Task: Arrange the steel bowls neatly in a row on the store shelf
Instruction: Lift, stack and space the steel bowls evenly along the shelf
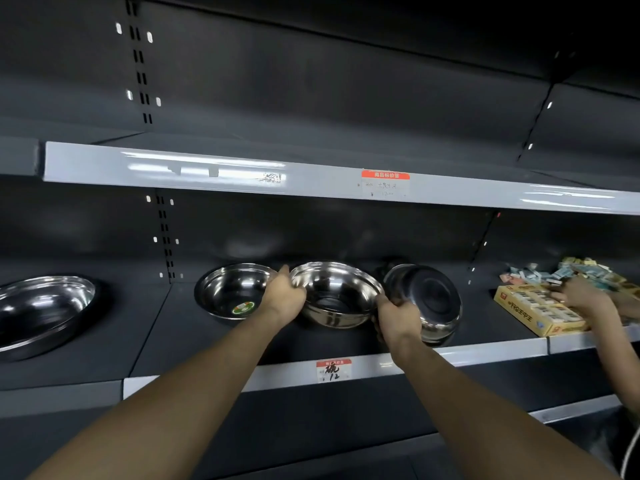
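Steel bowl (335,292) held at both rims on the dark shelf (214,344)
Left hand (284,295) fingers curl over its left rim; right hand (398,318) pinches the right rim; a tilted bowl (431,301) sits just beside.

dark grey metal store shelf (214,344) with pale grey front edge strip, carrying a red-and-white price tag (333,370) at the front. on it, left to right: 1 wide shallow steel basin (41,311); 1 round steel bowl with a green-and-red sticker inside (232,289), upright; 1 round shiny steel bowl (335,292), tilted, whether it touches the shelf cannot be told; 1 steel bowl tipped on its side (427,301), base facing out; 1 flat yellow printed carton of small packets (536,311); loose small packets (568,271) behind it.
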`<action>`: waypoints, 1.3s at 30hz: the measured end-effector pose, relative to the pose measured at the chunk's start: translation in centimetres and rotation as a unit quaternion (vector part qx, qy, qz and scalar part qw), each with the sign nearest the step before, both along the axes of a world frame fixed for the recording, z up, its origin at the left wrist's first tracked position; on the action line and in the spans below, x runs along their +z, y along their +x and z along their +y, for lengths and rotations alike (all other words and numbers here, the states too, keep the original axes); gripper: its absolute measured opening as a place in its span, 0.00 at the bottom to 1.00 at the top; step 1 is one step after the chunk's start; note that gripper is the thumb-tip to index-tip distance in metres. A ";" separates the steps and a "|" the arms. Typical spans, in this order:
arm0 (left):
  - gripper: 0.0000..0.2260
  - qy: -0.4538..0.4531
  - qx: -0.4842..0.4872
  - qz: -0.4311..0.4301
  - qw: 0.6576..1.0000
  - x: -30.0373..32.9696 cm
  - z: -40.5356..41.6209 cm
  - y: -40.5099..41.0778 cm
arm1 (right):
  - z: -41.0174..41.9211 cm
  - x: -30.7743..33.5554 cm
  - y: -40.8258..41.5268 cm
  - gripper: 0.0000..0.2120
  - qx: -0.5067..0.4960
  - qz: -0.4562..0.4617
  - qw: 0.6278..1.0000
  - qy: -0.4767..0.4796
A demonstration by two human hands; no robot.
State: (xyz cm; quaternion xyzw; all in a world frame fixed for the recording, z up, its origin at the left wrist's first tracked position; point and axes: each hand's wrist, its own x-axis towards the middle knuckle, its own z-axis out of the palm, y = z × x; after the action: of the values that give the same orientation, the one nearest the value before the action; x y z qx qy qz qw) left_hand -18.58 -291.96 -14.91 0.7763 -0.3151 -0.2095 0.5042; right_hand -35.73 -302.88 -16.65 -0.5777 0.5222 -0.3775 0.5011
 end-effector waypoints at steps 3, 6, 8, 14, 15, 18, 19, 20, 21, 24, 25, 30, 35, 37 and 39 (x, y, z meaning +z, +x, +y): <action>0.31 0.010 -0.007 -0.011 1.000 0.1 0.3 0.0 | 0.1 -0.1 -0.1 0.11 0.000 -0.012 0.999 0.036; 0.32 0.018 -0.014 -0.013 1.000 0.1 0.7 0.4 | 0.1 -0.4 -0.2 0.10 -0.007 -0.013 0.999 0.034; 0.31 0.037 -0.008 -0.042 0.998 0.2 1.2 1.0 | 0.0 -0.3 -0.2 0.10 -0.012 -0.006 1.000 0.027; 0.25 0.257 -0.009 -0.325 0.910 0.5 4.3 3.9 | -0.2 -0.1 0.7 0.13 -0.009 0.002 1.000 0.006; 0.25 0.284 -0.007 -0.346 0.894 0.5 4.9 4.3 | -0.1 -0.2 1.0 0.13 -0.006 -0.001 1.000 0.010; 0.24 0.334 0.006 -0.360 0.871 0.5 6.6 5.3 | 0.1 -0.3 2.0 0.13 -0.003 -0.004 1.000 0.014; 0.24 0.342 0.011 -0.358 0.868 0.5 7.1 5.6 | 0.2 -0.3 2.5 0.13 -0.001 -0.003 1.000 0.013; 0.24 0.348 0.015 -0.356 0.867 0.5 7.5 5.9 | 0.4 -0.3 2.9 0.14 0.004 -0.004 1.000 0.012; 0.24 0.353 0.018 -0.355 0.865 0.6 8.0 6.1 | 0.5 -0.2 3.5 0.14 0.009 -0.005 1.000 0.013; 0.23 0.357 0.028 -0.353 0.865 0.9 9.5 6.8 | 1.2 -0.2 5.3 0.15 0.023 -0.013 1.000 0.012; 0.22 0.356 0.032 -0.350 0.866 1.0 9.9 7.1 | 1.5 -0.2 6.0 0.15 0.028 -0.018 0.999 0.012; 0.22 0.358 0.051 -0.337 0.869 1.2 12.0 8.7 | 2.8 -0.2 9.6 0.14 0.055 -0.025 0.998 0.015; 0.22 0.356 0.064 -0.324 0.874 1.0 13.8 10.4 | 4.2 -0.7 13.3 0.14 0.097 -0.033 0.994 0.031; 0.23 0.359 0.070 -0.317 0.875 0.9 14.4 11.1 | 4.7 -1.2 14.5 0.13 0.115 -0.027 0.992 0.047; 0.23 0.364 0.072 -0.311 0.875 0.7 15.0 11.7 | 5.1 -1.6 15.8 0.11 0.126 -0.019 0.990 0.059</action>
State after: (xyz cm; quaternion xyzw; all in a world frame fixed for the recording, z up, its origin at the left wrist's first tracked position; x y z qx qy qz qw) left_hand -6.87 -276.97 -14.18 0.9506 -0.3002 -0.0207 0.0758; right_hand -19.97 -297.82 -18.30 -0.6012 0.4567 -0.2910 0.5876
